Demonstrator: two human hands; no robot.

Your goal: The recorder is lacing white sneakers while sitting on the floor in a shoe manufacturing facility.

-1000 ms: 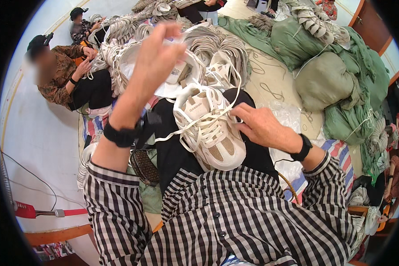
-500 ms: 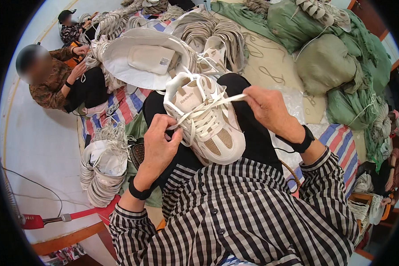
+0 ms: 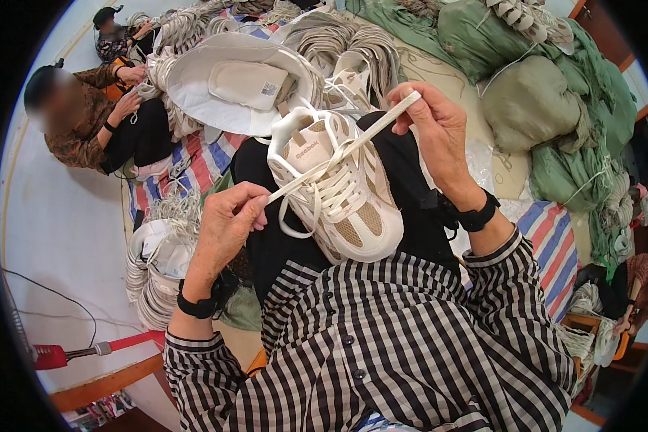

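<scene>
A white and beige sneaker [image 3: 373,234] rests across my black-trousered lap, toe toward me. Its cream lace [image 3: 376,129] is crossed over itself in front of the tongue and pulled taut to both sides. Left of the shoe, my left hand [image 3: 230,219] is closed, pinching one lace end between thumb and fingers. Up and to the right, my right hand [image 3: 438,133] pinches the other end, whose tip sticks out past the fingers. A slack loop of lace hangs down the shoe's left side.
Beyond the shoe stands a large white pouch-shaped piece [image 3: 187,79]. Stacked shoe uppers [image 3: 155,288] lie at left, with more behind. Green sacks [image 3: 533,108] fill the far right. A co-worker [image 3: 79,122] sits at far left over a striped sheet [image 3: 216,155].
My hands have moved apart, the left one outward and toward me, the right one up. The lace between them has drawn tight, and its loose crossing has closed down onto the tongue.
</scene>
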